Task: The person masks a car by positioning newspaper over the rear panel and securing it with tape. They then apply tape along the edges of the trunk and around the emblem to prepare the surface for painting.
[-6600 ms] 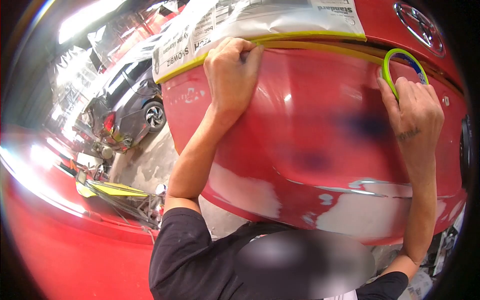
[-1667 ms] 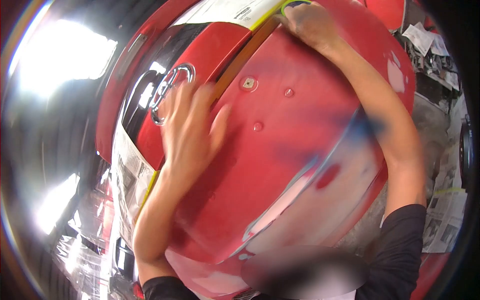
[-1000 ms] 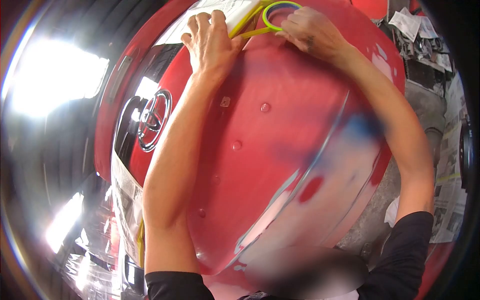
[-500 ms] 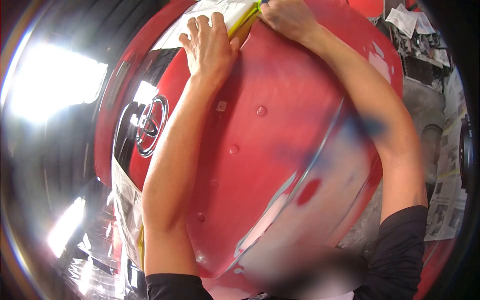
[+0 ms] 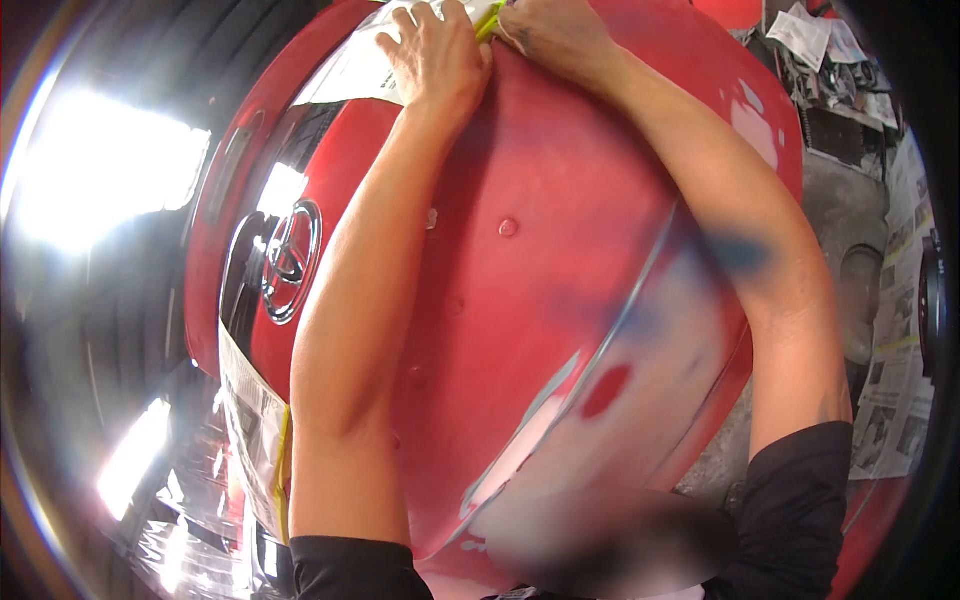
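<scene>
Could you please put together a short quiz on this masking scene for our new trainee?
1. True or false: the left hand and the right hand are at opposite ends of the red panel.
2. Which colour is the tape that shows between the two hands? A blue, B yellow-green, C white.
3. What sheet material lies under the fingers of the left hand?

Key: 1 false, they sit close together at the panel's top edge; 2 B; 3 newspaper.
</scene>
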Demonstrator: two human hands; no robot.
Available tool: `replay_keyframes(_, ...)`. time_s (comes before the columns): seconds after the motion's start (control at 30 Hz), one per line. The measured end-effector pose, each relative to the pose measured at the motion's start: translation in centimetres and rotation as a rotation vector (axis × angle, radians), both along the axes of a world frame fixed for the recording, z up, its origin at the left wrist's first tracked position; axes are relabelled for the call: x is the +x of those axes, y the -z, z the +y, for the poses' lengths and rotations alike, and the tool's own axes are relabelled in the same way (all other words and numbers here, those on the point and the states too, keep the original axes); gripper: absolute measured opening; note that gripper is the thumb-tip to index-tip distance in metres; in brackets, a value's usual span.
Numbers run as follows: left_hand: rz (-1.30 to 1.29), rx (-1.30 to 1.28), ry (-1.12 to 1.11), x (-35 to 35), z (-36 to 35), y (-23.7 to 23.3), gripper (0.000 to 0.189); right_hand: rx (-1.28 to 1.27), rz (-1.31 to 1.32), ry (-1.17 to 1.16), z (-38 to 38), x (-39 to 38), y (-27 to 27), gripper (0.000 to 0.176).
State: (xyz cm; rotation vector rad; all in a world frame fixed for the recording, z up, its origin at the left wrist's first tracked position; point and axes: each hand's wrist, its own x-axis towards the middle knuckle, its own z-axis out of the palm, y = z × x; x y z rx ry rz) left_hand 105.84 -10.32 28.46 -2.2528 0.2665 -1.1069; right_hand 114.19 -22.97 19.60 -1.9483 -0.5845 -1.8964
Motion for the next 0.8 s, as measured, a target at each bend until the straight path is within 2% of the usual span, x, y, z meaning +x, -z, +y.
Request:
replay_keyframes(0.03, -0.063, 0.045, 0.051, 0.1, -0.2, 0.1, 0.051, 0.001, 0.0, 0.001, 0.1, 0.2, 0.1, 0.021)
replay_keyframes(0.27, 0.025, -0.062, -0.042, 0.1, -1.7, -0.5, 0.054, 0.005, 0.058, -0.063, 0.4, 0.5, -0.1, 0.022)
replay_keyframes(0.4, -0.019, -0.146, 0.02, 0.8, -1.0, -0.4, 0.065, -0.102, 0.028, -0.052, -0.1, 0.0, -0.8, 0.021)
replay_keyframes(0.53, -0.035, -0.187, 0.07, 1.0, -0.6, -0.1, 0.075, -0.076, 0.015, -0.022, 0.1, 0.3, -0.8, 0.02)
replay_keyframes(0.6, -0.092, -0.173, 0.098, 1.5, -0.4, 0.2, 0.072, -0.075, -0.051, 0.066, 0.1, 0.8, -0.7, 0.019)
replay_keyframes(0.67, -0.001, -0.27, 0.125, 0.0, -1.3, -0.1, 0.07, 0.158, -0.105, 0.243, -1.7, 0.0, -1.2, 0.018)
replay_keyframes(0.73, -0.023, -0.226, 0.088, 0.5, -0.7, -0.7, 0.068, 0.158, 0.13, 0.2, -7.1, 3.6, -1.3, 0.02)
replay_keyframes(0.77, -0.04, -0.226, 0.107, 1.0, -0.4, -0.9, 0.068, 0.142, 0.107, 0.207, -8.1, 4.3, -2.2, 0.02)
replay_keyframes(0.8, -0.035, -0.224, 0.119, 1.5, -0.3, -0.4, 0.067, 0.121, -0.025, 0.066, -8.7, 1.5, -2.3, 0.023)
